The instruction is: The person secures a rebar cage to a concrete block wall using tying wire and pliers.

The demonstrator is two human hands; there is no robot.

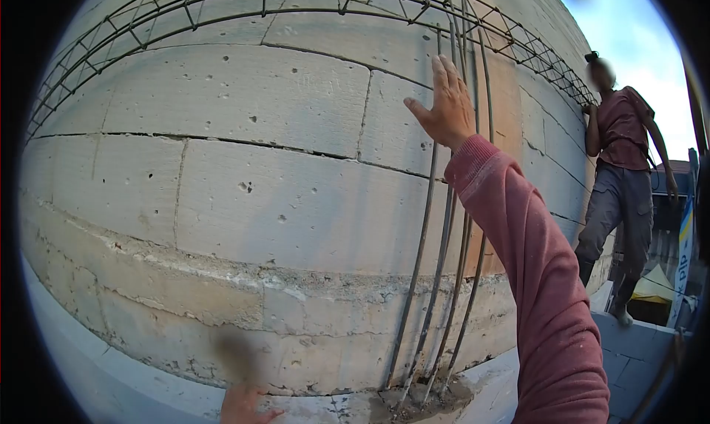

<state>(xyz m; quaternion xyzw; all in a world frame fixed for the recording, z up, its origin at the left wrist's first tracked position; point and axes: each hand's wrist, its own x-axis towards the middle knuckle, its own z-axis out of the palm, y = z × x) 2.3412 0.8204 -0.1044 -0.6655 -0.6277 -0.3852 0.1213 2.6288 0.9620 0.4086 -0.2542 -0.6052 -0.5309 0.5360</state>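
Note:
My right hand [447, 106] is raised at the upright steel bars [425, 254], its fingers stretched upward and its thumb apart. The back of this open hand faces me and overlaps the bars. Several of these bars rise from a rough patch of mortar [421, 405] at the foot of the block wall [259, 194]. At the bottom edge, my left hand [246, 407] is near the base of the wall, thumb spread to the right. A blurred patch covers its fingers. Neither hand shows anything held.
A long rebar cage [340, 2] runs across the upper wall, passing behind the upright bars. At the right, a person [625, 143] in a red top and boots stands on a grey block wall [629, 357], one hand near the cage's end. A pale ledge [140, 379] follows the wall's foot.

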